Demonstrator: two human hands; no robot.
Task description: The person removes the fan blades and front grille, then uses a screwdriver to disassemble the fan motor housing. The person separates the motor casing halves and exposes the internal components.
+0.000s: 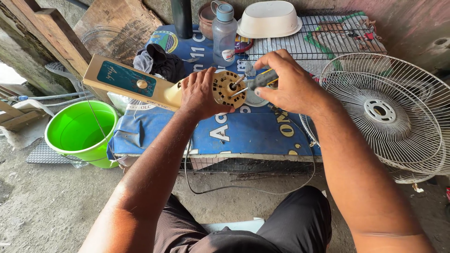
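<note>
My left hand (200, 93) grips the round cream motor housing (228, 89) of a fan body, whose beige stand with a teal control panel (123, 79) stretches off to the left. My right hand (289, 84) holds a screwdriver (258, 81) with a grey and yellow handle. Its metal tip touches the front face of the motor housing near the centre. Both hands work above a low table covered with a blue printed sheet (243, 133).
A white fan grille (389, 112) leans at the right. A green bucket (82, 131) stands at the left on the concrete floor. A plastic bottle (224, 35), a white basin (269, 19), a dark cloth (161, 63) and a wire rack (304, 40) sit behind. A black cord (243, 188) hangs below the table.
</note>
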